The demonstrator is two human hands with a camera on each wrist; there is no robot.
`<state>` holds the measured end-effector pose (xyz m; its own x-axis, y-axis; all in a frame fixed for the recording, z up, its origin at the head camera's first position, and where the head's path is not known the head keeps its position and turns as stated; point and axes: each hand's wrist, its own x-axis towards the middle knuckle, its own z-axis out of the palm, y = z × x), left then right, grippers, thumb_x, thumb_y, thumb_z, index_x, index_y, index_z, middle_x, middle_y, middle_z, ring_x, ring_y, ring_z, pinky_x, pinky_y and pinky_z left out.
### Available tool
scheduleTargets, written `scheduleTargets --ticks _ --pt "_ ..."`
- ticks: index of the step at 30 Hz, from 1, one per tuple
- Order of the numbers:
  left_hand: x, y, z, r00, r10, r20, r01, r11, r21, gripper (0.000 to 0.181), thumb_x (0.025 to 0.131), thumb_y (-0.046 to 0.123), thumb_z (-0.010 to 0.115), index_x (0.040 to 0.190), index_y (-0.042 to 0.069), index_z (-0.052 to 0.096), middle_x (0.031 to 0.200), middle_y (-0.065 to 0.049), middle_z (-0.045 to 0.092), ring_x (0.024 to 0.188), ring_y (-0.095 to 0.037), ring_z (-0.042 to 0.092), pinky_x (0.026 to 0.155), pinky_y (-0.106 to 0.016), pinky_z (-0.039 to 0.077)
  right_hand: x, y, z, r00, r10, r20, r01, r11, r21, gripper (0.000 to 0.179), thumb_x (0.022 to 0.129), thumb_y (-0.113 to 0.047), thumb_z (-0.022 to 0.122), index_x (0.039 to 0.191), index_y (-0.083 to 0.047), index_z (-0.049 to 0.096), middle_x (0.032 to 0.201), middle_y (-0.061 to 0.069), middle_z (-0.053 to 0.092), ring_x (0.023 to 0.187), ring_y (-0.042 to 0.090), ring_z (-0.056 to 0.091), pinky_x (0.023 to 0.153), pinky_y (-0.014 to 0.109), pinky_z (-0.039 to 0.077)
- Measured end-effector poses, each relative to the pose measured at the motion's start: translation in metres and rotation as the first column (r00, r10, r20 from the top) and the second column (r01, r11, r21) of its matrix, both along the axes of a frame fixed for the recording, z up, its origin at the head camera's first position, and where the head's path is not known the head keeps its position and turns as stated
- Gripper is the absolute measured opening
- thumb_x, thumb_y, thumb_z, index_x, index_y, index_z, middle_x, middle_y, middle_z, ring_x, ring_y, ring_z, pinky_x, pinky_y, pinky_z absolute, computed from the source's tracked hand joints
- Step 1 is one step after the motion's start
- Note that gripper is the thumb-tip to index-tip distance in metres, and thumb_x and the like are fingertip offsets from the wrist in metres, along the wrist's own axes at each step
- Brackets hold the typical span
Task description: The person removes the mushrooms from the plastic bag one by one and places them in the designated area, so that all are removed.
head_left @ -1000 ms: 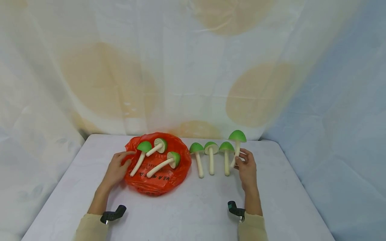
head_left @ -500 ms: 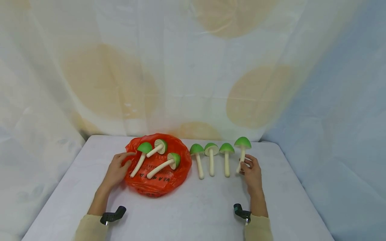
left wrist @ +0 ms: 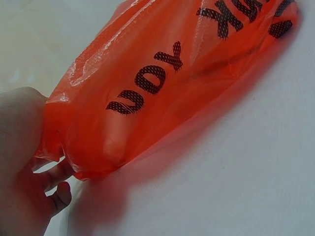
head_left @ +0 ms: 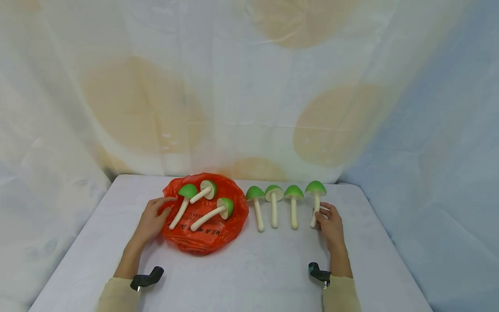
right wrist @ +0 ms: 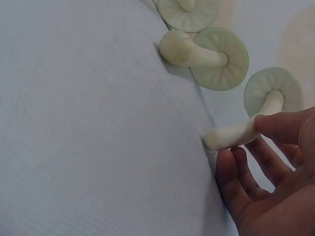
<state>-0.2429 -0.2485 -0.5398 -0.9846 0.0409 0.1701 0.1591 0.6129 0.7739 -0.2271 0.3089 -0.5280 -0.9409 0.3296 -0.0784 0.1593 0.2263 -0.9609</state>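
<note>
A red plastic bag point(head_left: 228, 232) with black print lies spread at the left of the table. On it lie three toy mushrooms with green caps and cream stems, one of them a mushroom point(head_left: 212, 216) at the front. My left hand point(head_left: 151, 219) holds the bag's left edge, its fingers partly hidden by the red film in the left wrist view. Right of the row, my right hand point(head_left: 330, 223) pinches the stem of another toy mushroom point(right wrist: 231, 135) between thumb and fingers. That mushroom's stem end is at the table surface; I cannot tell if it bears on it.
Three toy mushrooms, among them a middle mushroom point(head_left: 274, 212), stand in a row between bag and right hand, caps toward the back. A pale patterned sheet point(head_left: 249, 99) hangs behind the white table point(head_left: 241, 277).
My right hand has moved right and toward me with its mushroom, away from the row, and lowered it. My left hand and the bag stay where they were.
</note>
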Motion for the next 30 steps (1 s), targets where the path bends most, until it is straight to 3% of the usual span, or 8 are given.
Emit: scheduleTargets --ticks 10,20,26,30 --pt "0.0017 -0.0001 0.0012 1.0 -0.004 0.01 0.004 1.0 0.0 0.034 0.105 0.015 0.047 0.136 0.011 0.059 0.14 -0.025 0.043 0.132 -0.044 0.038 0.107 -0.07 0.032 0.0019 0.0021 0.0008 0.999 -0.004 0.041 0.004 1.0 -0.012 0.048 0.102 -0.012 0.056 0.148 -0.011 0.043 0.136 0.02 0.056 0.086 0.022 0.063 0.061 0.027 0.055" --pt "0.0011 -0.0015 -0.0004 1.0 0.003 0.028 -0.003 1.0 -0.002 0.035 0.106 0.014 0.046 0.138 0.011 0.058 0.142 -0.025 0.04 0.133 -0.044 0.037 0.108 -0.07 0.031 0.0032 0.0034 -0.0024 0.999 0.015 0.039 -0.014 1.0 -0.021 0.051 0.101 -0.009 0.056 0.15 -0.013 0.042 0.137 0.021 0.055 0.093 0.024 0.066 0.064 0.027 0.056" --pt "0.0014 -0.0007 -0.0002 1.0 0.002 0.031 -0.002 1.0 -0.002 0.034 0.106 0.016 0.046 0.138 0.011 0.058 0.142 -0.025 0.04 0.134 -0.045 0.037 0.107 -0.07 0.032 0.0023 0.0021 -0.0018 0.998 0.022 0.058 -0.023 1.0 0.01 0.054 0.099 -0.007 0.055 0.151 -0.013 0.043 0.14 0.021 0.054 0.087 0.023 0.064 0.063 0.027 0.054" --pt "0.0017 -0.0007 0.0005 1.0 0.0 0.031 0.0 1.0 -0.002 0.034 0.106 0.015 0.046 0.138 0.011 0.058 0.142 -0.025 0.04 0.134 -0.045 0.037 0.108 -0.071 0.031 0.0015 0.0017 -0.0027 0.997 0.019 0.076 -0.024 0.998 0.058 0.055 0.098 -0.008 0.056 0.151 -0.016 0.044 0.141 0.018 0.055 0.09 0.02 0.059 0.063 0.027 0.048"
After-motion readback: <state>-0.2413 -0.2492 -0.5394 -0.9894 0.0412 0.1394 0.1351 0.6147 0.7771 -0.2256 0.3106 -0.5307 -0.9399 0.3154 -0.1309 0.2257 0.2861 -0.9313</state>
